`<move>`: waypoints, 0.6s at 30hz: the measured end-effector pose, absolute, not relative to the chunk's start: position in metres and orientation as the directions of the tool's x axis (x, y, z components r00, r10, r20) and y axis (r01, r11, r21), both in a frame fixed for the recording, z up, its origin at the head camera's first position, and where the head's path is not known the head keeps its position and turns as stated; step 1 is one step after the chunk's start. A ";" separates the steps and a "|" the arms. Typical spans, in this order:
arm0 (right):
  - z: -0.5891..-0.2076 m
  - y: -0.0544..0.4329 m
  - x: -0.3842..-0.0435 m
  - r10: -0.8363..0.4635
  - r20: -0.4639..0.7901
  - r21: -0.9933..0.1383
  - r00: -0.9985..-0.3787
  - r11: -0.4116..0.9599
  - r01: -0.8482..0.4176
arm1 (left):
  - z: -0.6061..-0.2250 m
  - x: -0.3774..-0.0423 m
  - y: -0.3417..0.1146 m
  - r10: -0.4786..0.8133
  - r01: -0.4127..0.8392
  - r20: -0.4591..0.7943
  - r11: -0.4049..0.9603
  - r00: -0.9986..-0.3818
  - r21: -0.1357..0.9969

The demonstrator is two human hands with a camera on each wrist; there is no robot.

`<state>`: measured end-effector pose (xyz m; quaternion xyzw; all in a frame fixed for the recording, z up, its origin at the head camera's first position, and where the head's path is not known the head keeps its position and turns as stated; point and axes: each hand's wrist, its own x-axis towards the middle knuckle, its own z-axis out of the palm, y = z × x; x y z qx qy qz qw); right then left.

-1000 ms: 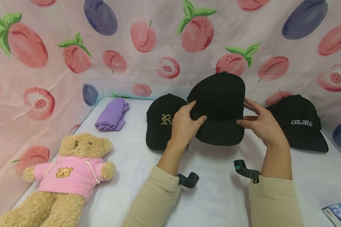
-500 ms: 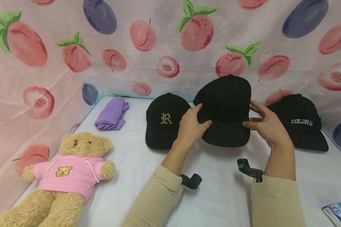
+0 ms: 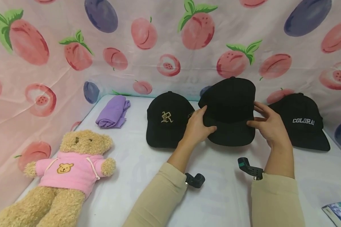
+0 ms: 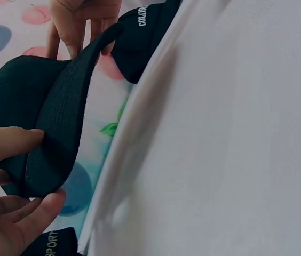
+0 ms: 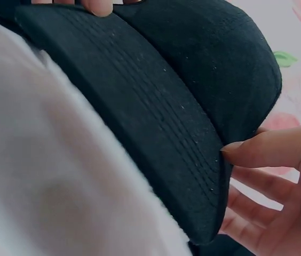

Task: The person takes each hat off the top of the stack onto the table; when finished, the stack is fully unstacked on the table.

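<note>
A plain black baseball cap (image 3: pixel 230 104) is held up between both hands, its brim toward me and its crown upright. My left hand (image 3: pixel 197 126) pinches the cap's left side where brim meets crown, thumb on top of the brim. On the opposite side my right hand (image 3: pixel 270 126) grips the brim's edge, thumb in front and fingers behind. In the right wrist view the stitched brim (image 5: pixel 140 106) shows close up with the right thumb at its corner. To the left sits a black cap with a gold R (image 3: pixel 166 123); to the right, a black cap with white lettering (image 3: pixel 302 123).
A folded purple cloth (image 3: pixel 113 112) lies at the back left of the white table (image 3: pixel 216 201). A teddy bear in a pink hoodie (image 3: pixel 68 170) lies at the left. A book corner (image 3: pixel 339 212) shows at the lower right. Fruit-print fabric (image 3: pixel 170 37) hangs behind.
Both hands have shifted the plain cap to the right and slightly down, into the gap between the other two caps. More of the R cap is now uncovered.
</note>
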<state>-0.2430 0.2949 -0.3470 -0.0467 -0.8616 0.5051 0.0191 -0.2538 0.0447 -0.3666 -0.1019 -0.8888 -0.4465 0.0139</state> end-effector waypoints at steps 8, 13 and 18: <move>-0.365 0.302 -0.250 0.161 0.008 -0.872 -0.987 0.484 0.072 | -0.385 -0.266 0.059 0.189 0.167 0.068 0.575 -0.980 0.801; -0.374 0.303 -0.253 0.169 0.005 -0.871 -0.986 0.485 0.078 | -0.393 -0.268 0.064 0.193 0.160 0.054 0.590 -0.980 0.791; -0.377 0.304 -0.254 0.214 -0.001 -0.871 -0.977 0.480 0.106 | -0.396 -0.270 0.069 0.184 0.149 0.046 0.601 -0.982 0.785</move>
